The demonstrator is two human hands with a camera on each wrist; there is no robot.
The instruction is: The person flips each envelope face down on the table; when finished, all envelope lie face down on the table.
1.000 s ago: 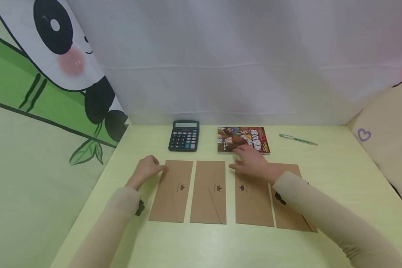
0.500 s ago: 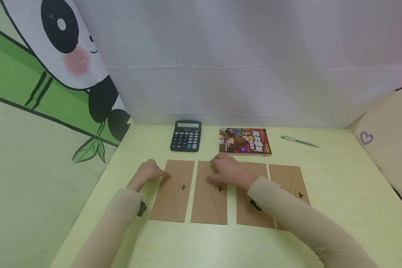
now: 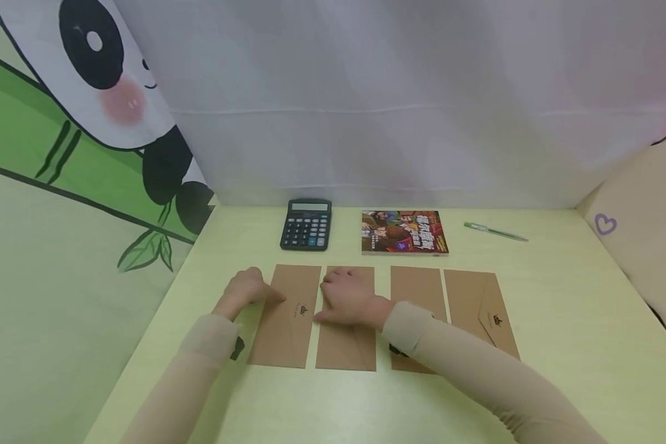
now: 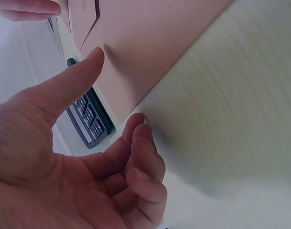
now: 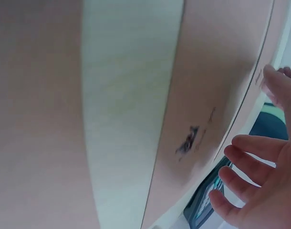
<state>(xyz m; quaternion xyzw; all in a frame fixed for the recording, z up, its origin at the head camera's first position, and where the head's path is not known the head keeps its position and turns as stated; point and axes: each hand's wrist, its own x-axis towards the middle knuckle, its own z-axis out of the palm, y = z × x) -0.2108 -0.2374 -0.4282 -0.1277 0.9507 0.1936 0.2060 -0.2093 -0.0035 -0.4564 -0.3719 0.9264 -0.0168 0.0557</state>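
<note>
Several brown paper envelopes lie side by side in a row, each upright as seen in the head view. My left hand [image 3: 246, 291] is at the left edge of the leftmost envelope [image 3: 280, 336]. Its thumb reaches over the paper, while its fingers [image 4: 148, 167] hang loosely curled beside the edge, with a gap between them and the thumb. My right hand [image 3: 346, 299] is over the second envelope [image 3: 344, 354], fingers spread and holding nothing, its thumb pointing toward the leftmost one. The right forearm covers part of the third envelope [image 3: 415, 287].
At the far right of the row is another envelope [image 3: 480, 302] with a crown print. Behind the row lie a black calculator [image 3: 306, 225], a colourful book [image 3: 404, 232] and a green pen [image 3: 495, 232]. A white cloth [image 3: 366, 154] hangs at the table's back edge.
My right hand has moved left, from over the third envelope to over the second. The left thumb has slid slightly farther over the leftmost envelope. The envelopes lie as before.
</note>
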